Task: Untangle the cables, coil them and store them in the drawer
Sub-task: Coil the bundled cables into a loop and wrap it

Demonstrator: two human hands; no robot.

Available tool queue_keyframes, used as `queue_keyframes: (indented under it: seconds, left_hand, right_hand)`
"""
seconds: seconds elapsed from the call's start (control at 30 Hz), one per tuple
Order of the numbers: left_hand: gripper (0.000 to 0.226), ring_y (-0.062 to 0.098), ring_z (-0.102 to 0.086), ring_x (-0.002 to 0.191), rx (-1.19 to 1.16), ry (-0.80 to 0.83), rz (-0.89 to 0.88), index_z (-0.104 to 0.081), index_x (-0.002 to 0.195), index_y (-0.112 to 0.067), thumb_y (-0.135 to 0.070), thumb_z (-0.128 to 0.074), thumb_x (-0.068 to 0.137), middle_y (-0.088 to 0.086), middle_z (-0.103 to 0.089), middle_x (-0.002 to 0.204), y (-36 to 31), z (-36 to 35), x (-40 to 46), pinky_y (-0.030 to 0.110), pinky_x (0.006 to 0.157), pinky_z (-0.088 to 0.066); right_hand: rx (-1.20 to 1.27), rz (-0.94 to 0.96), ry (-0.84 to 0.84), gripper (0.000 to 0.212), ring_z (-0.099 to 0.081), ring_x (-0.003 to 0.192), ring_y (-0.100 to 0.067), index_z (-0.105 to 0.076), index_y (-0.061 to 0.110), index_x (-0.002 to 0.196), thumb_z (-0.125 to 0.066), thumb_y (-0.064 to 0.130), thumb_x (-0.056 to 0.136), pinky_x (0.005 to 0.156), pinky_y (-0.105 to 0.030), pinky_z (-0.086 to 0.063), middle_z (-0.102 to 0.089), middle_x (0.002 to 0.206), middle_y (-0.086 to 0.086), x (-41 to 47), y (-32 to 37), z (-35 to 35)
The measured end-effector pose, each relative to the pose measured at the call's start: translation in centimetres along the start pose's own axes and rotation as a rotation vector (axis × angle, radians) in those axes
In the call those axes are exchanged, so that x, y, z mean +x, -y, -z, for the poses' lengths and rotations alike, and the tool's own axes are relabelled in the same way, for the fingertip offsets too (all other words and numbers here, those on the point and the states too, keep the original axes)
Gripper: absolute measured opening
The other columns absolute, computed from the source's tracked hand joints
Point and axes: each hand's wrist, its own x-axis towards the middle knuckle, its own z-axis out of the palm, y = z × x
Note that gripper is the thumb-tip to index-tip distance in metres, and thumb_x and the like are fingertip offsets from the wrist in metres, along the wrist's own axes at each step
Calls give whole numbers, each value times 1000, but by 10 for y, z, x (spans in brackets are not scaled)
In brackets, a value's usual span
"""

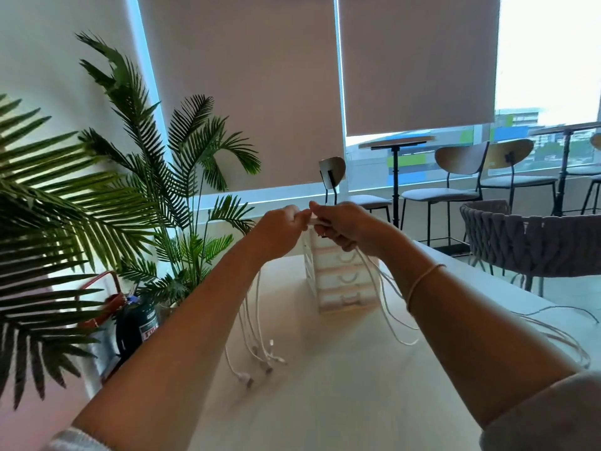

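Both hands are raised above the white table (pixel 325 402) and meet in front of the small white drawer unit (pixel 341 284). My left hand (pixel 279 226) and my right hand (pixel 341 226) each grip a bundle of white cables (pixel 257 307). From the left hand several strands hang down, their plug ends (pixel 260 362) dangling just above the tabletop. From the right hand more strands (pixel 383 297) drop and trail off to the right across the table. The drawer unit stands upright with its drawers closed; its top is hidden behind my hands.
Palm plants (pixel 136 177) crowd the left side. A dark fire extinguisher (pixel 136 323) stands on the floor by the table's left edge. A grey woven chair (pixel 533 242) stands at the right, with café chairs and tall tables by the window behind.
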Motion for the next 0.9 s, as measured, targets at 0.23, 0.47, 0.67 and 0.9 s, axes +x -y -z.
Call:
queue_keyframes:
  seconds: [0.23,0.47,0.67,0.9]
  left_hand:
    - [23,10,-49,51,-777,215,102,-50,85,-14,-26,-37,100,0,-50,67,-16,19,-5,27,62,-48]
    - [24,9,-49,44,-1095,171,151,-51,82,-13,-18,-36,99,-6,-49,49,-29,22,-10,35,72,-54]
    - [20,4,-28,35,-1194,144,188,-48,82,-17,-19,-35,97,-9,-35,47,-31,8,-20,11,31,-20]
    - [26,5,-25,33,-958,205,183,-43,81,-13,-6,-21,93,-8,-34,44,9,-2,-40,14,34,-17]
  right_hand:
    - [65,128,-163,40,-24,40,-9,-50,13,61,-54,40,90,43,-21,-22,-33,35,10,-6,26,18]
    - [192,180,-344,40,-30,43,-10,-50,14,59,-54,38,91,41,-22,-27,-36,54,0,6,53,24]
    - [262,148,-524,43,-32,43,-15,-48,15,54,-55,37,91,44,-23,-28,-37,51,-3,17,63,39]
    - [399,80,-634,39,-35,43,-12,-50,16,57,-57,36,89,42,-24,-30,-40,52,2,17,59,73]
